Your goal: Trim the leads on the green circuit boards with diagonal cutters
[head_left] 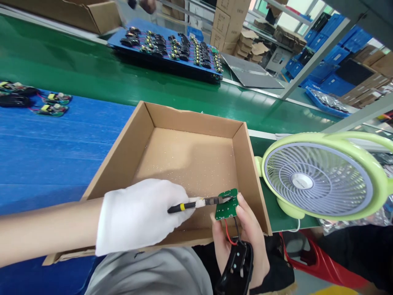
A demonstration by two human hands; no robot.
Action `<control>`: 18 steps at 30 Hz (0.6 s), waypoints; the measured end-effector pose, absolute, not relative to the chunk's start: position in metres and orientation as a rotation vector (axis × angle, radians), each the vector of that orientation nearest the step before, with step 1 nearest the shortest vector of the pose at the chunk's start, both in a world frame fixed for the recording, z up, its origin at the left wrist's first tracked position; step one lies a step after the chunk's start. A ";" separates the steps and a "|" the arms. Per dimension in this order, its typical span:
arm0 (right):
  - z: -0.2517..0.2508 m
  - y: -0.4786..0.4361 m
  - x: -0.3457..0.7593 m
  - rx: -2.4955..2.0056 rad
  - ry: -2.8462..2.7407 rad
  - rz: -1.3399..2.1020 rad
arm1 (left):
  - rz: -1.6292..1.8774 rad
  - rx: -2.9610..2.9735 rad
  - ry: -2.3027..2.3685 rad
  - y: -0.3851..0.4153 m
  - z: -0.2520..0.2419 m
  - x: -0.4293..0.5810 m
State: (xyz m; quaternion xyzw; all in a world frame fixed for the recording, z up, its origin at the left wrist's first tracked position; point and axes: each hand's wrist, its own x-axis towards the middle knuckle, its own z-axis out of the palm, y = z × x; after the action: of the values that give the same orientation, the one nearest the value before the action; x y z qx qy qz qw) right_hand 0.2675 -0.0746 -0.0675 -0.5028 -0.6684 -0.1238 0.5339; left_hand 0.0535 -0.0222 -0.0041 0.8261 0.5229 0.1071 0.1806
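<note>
Left grip (144,217) around pliers (211,201), right grip (252,233) pinching board (225,212), cardboard tray (193,122), green bench (172,88), fan (331,180)

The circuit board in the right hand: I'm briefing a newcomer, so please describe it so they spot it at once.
Find the open cardboard box mid-view. Over its near right corner, the bare right hand holds a small green circuit board under the pliers in the gloved left hand. Unlike the component-studded boards on the blue surface, it shows a mostly flat green face.

bright windows (303,5) across the room from me, cartons (229,20) piled high, blue bins (336,54) beyond a metal post (316,60), long green bench (184,93), red plastic stool (328,262), grey floor (307,283)
</note>
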 end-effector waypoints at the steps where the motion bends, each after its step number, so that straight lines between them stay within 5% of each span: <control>1: -0.067 -0.075 0.268 -1.192 -1.599 -0.282 | 0.303 2.315 1.497 -0.023 -0.003 0.054; 18: -0.068 -0.076 0.274 -1.147 -1.600 -0.208 | 0.127 2.797 1.377 -0.006 -0.005 0.055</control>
State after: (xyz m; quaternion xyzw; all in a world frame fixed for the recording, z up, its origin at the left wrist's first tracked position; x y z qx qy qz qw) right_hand 0.2742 -0.0757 -0.0683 -0.4844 -0.6755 -0.0880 0.5490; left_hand 0.0554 -0.0056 -0.0049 0.8963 0.4414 0.0406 0.0108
